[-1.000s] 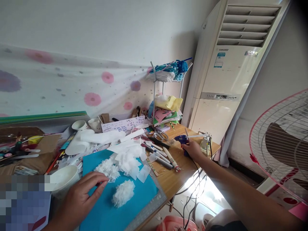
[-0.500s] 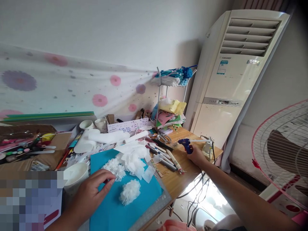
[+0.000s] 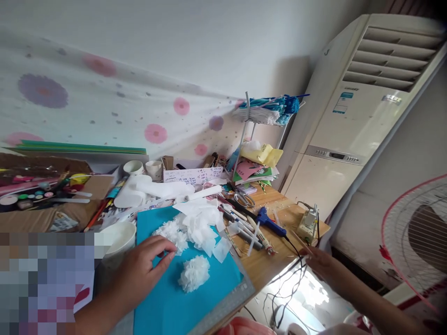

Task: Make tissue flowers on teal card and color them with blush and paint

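Observation:
My left hand (image 3: 145, 270) rests on a blue paper sheet (image 3: 181, 298), fingers curved and apart, its fingertips beside a fluffy white tissue flower (image 3: 171, 231). A second white tissue flower (image 3: 194, 273) lies on the sheet just right of that hand. My right hand (image 3: 323, 265) hovers past the table's right edge with fingers stretched out and holds nothing. A blue glue gun (image 3: 270, 223) lies on the wooden table (image 3: 265, 265) to the left of that hand, its black cord trailing over the edge.
Pens and markers (image 3: 240, 228), scissors (image 3: 244, 199), white paper cups (image 3: 117, 238) and a power strip (image 3: 308, 223) crowd the table. A wire rack (image 3: 256, 139) holds paper and yarn. A tall air conditioner (image 3: 349, 121) and a pink fan (image 3: 415, 237) stand to the right.
My right hand has let go of the glue gun, which now lies on the table, and has drawn back to the right past the edge. The view has shifted right.

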### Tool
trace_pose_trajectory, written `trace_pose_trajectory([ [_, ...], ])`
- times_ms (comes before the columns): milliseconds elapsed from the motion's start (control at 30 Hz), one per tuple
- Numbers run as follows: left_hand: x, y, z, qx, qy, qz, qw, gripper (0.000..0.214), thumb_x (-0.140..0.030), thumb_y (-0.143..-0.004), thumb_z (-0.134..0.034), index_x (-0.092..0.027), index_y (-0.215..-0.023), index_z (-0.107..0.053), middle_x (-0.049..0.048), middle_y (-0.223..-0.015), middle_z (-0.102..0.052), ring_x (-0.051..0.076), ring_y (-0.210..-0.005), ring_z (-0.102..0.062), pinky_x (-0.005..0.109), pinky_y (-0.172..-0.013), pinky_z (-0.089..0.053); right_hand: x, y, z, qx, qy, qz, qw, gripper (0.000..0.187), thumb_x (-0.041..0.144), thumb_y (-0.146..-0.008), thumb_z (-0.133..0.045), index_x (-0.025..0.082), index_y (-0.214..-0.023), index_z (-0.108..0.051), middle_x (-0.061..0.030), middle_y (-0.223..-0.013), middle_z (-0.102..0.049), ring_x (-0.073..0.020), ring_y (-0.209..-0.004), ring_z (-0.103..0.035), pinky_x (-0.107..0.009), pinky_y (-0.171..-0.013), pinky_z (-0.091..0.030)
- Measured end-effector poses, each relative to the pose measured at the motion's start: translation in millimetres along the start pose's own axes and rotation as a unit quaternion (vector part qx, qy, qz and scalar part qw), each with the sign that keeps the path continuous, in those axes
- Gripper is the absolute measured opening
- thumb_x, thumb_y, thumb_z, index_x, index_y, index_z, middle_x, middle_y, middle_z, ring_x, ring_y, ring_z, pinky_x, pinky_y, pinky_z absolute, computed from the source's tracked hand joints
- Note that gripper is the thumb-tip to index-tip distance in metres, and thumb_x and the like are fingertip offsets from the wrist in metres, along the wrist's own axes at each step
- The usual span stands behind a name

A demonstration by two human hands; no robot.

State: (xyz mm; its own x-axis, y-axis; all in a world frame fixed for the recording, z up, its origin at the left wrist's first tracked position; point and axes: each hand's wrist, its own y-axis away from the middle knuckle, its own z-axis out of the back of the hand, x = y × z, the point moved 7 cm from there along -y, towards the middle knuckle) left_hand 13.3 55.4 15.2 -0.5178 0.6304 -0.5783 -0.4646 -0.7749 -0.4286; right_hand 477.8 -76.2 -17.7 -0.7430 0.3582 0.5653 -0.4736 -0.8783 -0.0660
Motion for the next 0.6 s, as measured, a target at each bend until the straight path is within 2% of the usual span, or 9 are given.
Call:
trace_pose_trajectory([
  [67,0.3,0.0,-2.2,0.001,0.002,-0.005,1.0,0.023,-0.042,-0.09,-0.052,-0.027,-0.083,-0.067,0.0021,-0.087,-0.069,0.022,-0.085,-0.066,0.032,-0.074,-0.053,15.0,-7.2,-3.1,-0.003,0.042,0.024,0.999,0.033,0.033,-0.081,-0.052,0.019,-0.107,-0.068,-0.0009,-0.059,-0.06,-0.0215,-0.061,-0.061,-0.031,-0.06,-0.047],
  [200,-4.2,3.0,-3.1,0.009,0.004,-0.005,1.0,0.024,-0.04,-0.092,-0.05,-0.025,-0.083,-0.066,0.0027,-0.087,-0.068,0.022,-0.085,-0.066,0.033,-0.075,-0.052,61.9,-51.1,2.9,-0.041,0.116,0.062,0.99,0.049,0.026,-0.081,-0.05,0.006,-0.126,-0.058,-0.0138,-0.08,-0.068,-0.0332,-0.083,-0.065,-0.046,-0.08,-0.048],
  [300,-11.6,5.5,-5.8,0.031,-0.005,-0.008,0.999,0.022,-0.033,-0.093,-0.048,-0.024,-0.083,-0.066,0.0035,-0.087,-0.068,0.022,-0.085,-0.065,0.032,-0.073,-0.052,123.8,-70.4,-3.1,-0.073,0.148,0.138,0.977,0.052,0.028,-0.086,-0.05,0.011,-0.135,-0.052,-0.0246,-0.124,-0.059,-0.0428,-0.124,-0.049,-0.059,-0.104,-0.032],
  [333,-14.4,6.0,-7.7,0.042,-0.008,-0.012,0.999,0.022,-0.031,-0.093,-0.047,-0.024,-0.083,-0.065,0.0035,-0.086,-0.068,0.021,-0.083,-0.065,0.031,-0.071,-0.052,150.1,-70.1,-13.6,-0.061,0.15,0.182,0.97,0.053,0.032,-0.088,-0.051,0.015,-0.138,-0.05,-0.0237,-0.135,-0.052,-0.042,-0.13,-0.043,-0.059,-0.107,-0.03],
  [400,-20.0,6.6,-9.9,0.051,-0.013,-0.028,0.998,0.02,-0.027,-0.092,-0.048,-0.024,-0.083,-0.065,0.0035,-0.085,-0.068,0.021,-0.081,-0.065,0.031,-0.069,-0.051,206.2,-58.8,-49.3,0.017,0.146,0.299,0.943,0.064,0.041,-0.084,-0.063,0.025,-0.144,-0.045,-0.0155,-0.145,-0.047,-0.0351,-0.132,-0.044,-0.049,-0.108,-0.035],
  [467,-24.8,7.4,-10.3,0.048,-0.015,-0.045,0.998,0.019,-0.025,-0.091,-0.048,-0.023,-0.081,-0.064,0.0032,-0.082,-0.067,0.02,-0.079,-0.064,0.03,-0.068,-0.05,255.4,-40.3,-90.5,0.109,0.144,0.402,0.898,0.099,0.045,-0.058,-0.086,0.037,-0.146,-0.042,-0.006,-0.154,-0.038,-0.0336,-0.139,-0.038,-0.043,-0.112,-0.034],
  [500,-26.8,8.0,-10.4,0.047,-0.014,-0.053,0.997,0.018,-0.024,-0.091,-0.049,-0.023,-0.08,-0.064,0.003,-0.081,-0.067,0.02,-0.078,-0.064,0.03,-0.067,-0.05,275.0,-31.7,-109.7,0.148,0.15,0.443,0.872,0.109,0.045,-0.048,-0.091,0.04,-0.146,-0.042,-0.0055,-0.16,-0.029,-0.0378,-0.143,-0.03,-0.048,-0.114,-0.03],
  [533,-28.5,8.8,-10.4,0.048,-0.011,-0.06,0.997,0.018,-0.023,-0.091,-0.049,-0.023,-0.08,-0.063,0.0027,-0.08,-0.067,0.019,-0.077,-0.064,0.03,-0.066,-0.049,289.0,-25.4,-129.2,0.191,0.18,0.47,0.843,0.114,0.047,-0.048,-0.091,0.041,-0.148,-0.037,-0.0085,-0.163,-0.018,-0.0442,-0.145,-0.022,-0.056,-0.113,-0.027],
  [600,-31.0,10.5,-10.6,0.051,-0.004,-0.07,0.996,0.017,-0.021,-0.09,-0.05,-0.023,-0.079,-0.063,0.0024,-0.079,-0.068,0.019,-0.075,-0.064,0.029,-0.065,-0.049,305.2,-22.7,-157.9,0.25,0.225,0.482,0.809,0.121,0.05,-0.046,-0.091,0.042,-0.15,-0.031,-0.0111,-0.165,-0.004,-0.0527,-0.144,-0.013,-0.066,-0.108,-0.026],
])
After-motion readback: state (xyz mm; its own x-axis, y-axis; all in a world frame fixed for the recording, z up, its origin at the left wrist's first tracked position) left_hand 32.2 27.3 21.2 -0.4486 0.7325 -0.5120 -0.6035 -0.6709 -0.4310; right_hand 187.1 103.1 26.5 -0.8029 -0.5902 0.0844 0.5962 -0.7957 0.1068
